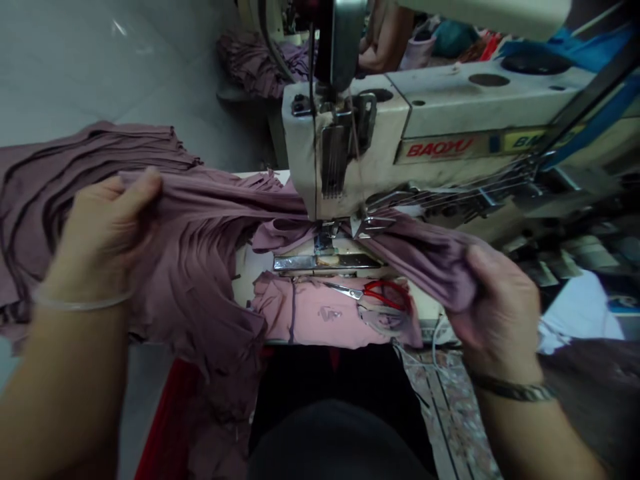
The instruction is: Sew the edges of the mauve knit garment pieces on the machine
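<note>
My left hand [103,237] grips a stretch of mauve knit fabric [210,227] at the left of a cream Baoyu industrial sewing machine [440,150]. My right hand [495,310] is bunched around the same fabric on the other side. Between my hands the cloth runs taut under the machine's needle area and presser foot [327,233]. A stack of mauve fabric pieces [65,193] lies beneath and beyond my left hand. Red-handled scissors [385,297] rest on a pale pink piece of cloth [310,310] below the needle plate, close to neither hand.
Another pile of mauve garments [263,63] sits on a stand behind the machine. A red bin [167,427] holds fabric below the table's left side. Thread lines run along the machine's front. A person's hand [385,40] shows behind the machine head.
</note>
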`<state>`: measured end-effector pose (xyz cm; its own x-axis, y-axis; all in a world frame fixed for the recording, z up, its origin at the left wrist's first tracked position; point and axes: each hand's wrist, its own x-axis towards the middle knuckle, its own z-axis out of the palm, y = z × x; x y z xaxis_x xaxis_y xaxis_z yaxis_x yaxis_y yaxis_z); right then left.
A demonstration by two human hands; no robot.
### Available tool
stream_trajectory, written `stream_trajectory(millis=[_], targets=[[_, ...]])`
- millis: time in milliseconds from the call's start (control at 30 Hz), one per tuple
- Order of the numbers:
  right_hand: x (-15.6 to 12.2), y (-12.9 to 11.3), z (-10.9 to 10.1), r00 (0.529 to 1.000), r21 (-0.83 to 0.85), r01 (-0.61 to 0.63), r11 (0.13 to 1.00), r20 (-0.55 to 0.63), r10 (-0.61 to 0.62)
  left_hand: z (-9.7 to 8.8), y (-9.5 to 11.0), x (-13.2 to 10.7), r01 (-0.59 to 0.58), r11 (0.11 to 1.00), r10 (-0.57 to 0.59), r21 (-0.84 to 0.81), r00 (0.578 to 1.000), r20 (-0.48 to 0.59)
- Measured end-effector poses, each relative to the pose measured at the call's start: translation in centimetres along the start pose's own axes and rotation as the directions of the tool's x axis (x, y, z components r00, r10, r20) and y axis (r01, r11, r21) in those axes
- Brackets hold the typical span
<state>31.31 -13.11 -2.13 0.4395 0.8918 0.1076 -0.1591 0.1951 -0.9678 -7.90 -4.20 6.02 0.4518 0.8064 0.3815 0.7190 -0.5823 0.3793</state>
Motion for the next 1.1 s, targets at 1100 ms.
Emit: stream_trajectory(millis=[1100], targets=[[-0.4, 5.4, 5.6, 0.447, -0.425, 0.894, 0.139, 0.856, -0.26, 15.0, 9.1, -1.7, -0.251, 0.853, 0.223, 0.457, 0.968, 0.115]])
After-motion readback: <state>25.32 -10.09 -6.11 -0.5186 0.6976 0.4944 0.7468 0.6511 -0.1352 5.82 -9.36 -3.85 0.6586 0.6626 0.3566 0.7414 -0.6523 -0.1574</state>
